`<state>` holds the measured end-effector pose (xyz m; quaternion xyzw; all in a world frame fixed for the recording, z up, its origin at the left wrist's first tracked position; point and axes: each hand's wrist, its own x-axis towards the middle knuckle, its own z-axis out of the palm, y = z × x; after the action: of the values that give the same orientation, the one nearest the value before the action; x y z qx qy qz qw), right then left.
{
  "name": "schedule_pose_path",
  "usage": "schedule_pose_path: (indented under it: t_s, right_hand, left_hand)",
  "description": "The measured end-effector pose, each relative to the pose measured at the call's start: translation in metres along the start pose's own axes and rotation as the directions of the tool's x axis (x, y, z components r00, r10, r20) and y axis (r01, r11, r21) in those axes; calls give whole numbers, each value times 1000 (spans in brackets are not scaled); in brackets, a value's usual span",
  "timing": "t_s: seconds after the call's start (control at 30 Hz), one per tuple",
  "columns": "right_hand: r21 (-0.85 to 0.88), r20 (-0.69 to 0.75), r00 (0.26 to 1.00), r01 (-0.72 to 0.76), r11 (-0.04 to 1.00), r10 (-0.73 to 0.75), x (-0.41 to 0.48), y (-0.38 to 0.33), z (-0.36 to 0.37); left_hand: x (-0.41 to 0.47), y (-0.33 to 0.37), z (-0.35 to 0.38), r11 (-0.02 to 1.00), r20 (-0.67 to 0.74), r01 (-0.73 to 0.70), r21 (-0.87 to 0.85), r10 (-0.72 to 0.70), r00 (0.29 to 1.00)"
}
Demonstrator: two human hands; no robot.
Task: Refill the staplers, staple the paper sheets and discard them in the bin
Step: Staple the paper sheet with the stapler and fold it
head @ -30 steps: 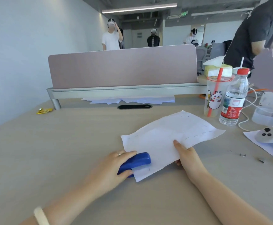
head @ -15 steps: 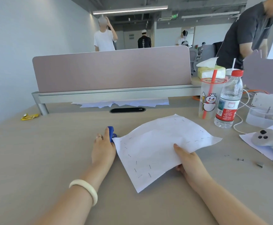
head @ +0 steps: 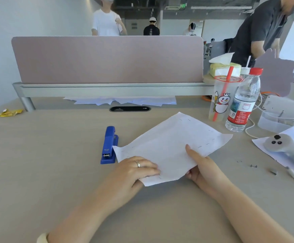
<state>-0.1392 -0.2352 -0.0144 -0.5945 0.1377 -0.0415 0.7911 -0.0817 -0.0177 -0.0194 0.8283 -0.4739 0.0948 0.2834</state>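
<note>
White paper sheets (head: 167,148), creased, w/ rows of staples, mid-desk. Left hand (head: 134,171) pinches near-left corner; right hand (head: 202,167) grips near-right edge, thumb on top. Blue stapler (head: 109,145) closed, just left, touching sheets' corner.

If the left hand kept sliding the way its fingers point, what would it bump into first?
The left hand points right across the paper sheets, so it would probably meet the right hand holding the other side first. Depth is hard to judge here.

Matt white paper sheets (head: 169,148) lie beside a glossy blue plastic stapler (head: 109,145) on a smooth wood-look table (head: 46,163).
</note>
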Motion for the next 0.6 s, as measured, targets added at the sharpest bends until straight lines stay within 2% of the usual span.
schedule_pose_path:
  t_s: [0.03,0.1,0.13,0.17,0.2,0.23,0.27,0.33,0.37,0.4,0.5,0.6]
  right_hand:
    - [-22,-17,1000,17,1000,-18,-2,-4,0]
    - [-104,-221,958,160,982,-180,-6,-15,-5]
    - [-194,-356,881,256,947,-311,-8,-20,-8]
    - [-328,-439,772,339,882,-460,-13,-24,-9]
    - [-474,-426,682,391,789,-594,-17,-25,-10]
    - [-616,-327,636,417,668,-699,-20,-24,-8]
    - [-728,-162,642,434,530,-749,-23,-22,-1]
    - [-850,194,693,472,235,-694,-20,-8,9]
    - [-862,299,703,489,133,-645,-17,-1,15]
    - [-864,352,705,498,77,-616,-14,5,18]
    - [-881,329,724,466,79,-607,-11,12,22]
    - [-856,291,785,469,218,-547,-14,11,22]
  left_hand:
    - [-1,1,1,997,24,63,-49,-62,998]
    - [-1,7,3,978,30,167,-127,-164,986]
    - [0,11,2,968,10,200,-153,-201,980]
    - [0,12,1,957,-4,233,-175,-237,971]
    - [1,13,-1,942,-10,271,-200,-278,960]
    - [0,13,-1,917,2,323,-234,-331,943]
    - [0,13,-1,886,22,375,-273,-384,923]
    - [0,10,-2,820,88,464,-336,-463,882]
    - [-1,10,-4,784,130,495,-375,-484,865]
    - [-1,10,-6,750,170,513,-417,-490,855]
    - [-1,9,-9,666,251,568,-483,-517,819]
    - [0,14,-13,609,306,613,-503,-538,785]
